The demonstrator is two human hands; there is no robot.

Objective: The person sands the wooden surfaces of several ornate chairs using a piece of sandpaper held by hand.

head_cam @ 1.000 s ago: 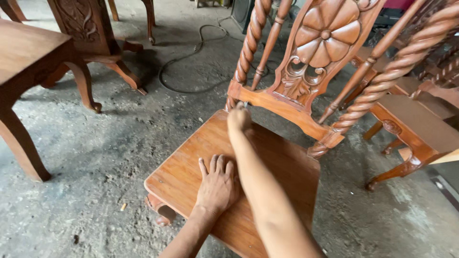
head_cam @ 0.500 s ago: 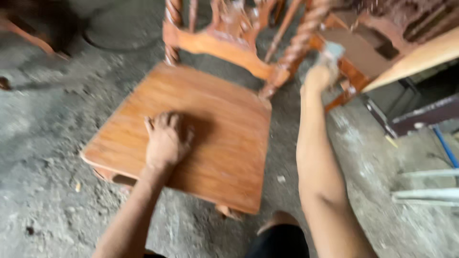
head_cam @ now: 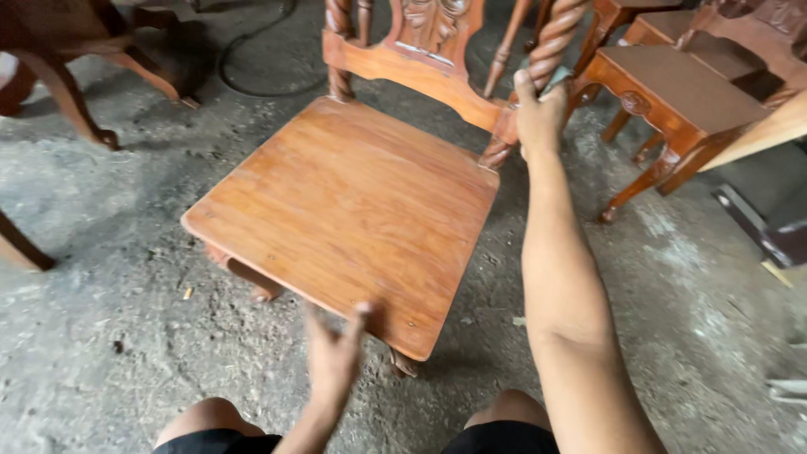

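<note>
I see the chair seat (head_cam: 353,197) bare across its whole top, open to a hand from the front and left. The carved backrest (head_cam: 420,50) and twisted post (head_cam: 546,50) block the far edge. The stool (head_cam: 672,88) stands near on the right

Your chair (head_cam: 353,197) shows a warm orange-brown seat with fine straight grain, its posts turned in a rope-twist pattern and its back panel carved with leafy relief. The stool (head_cam: 681,88) beside it is a darker reddish brown. The floor (head_cam: 109,252) is mottled grey; your shorts (head_cam: 504,437) are black.
</note>
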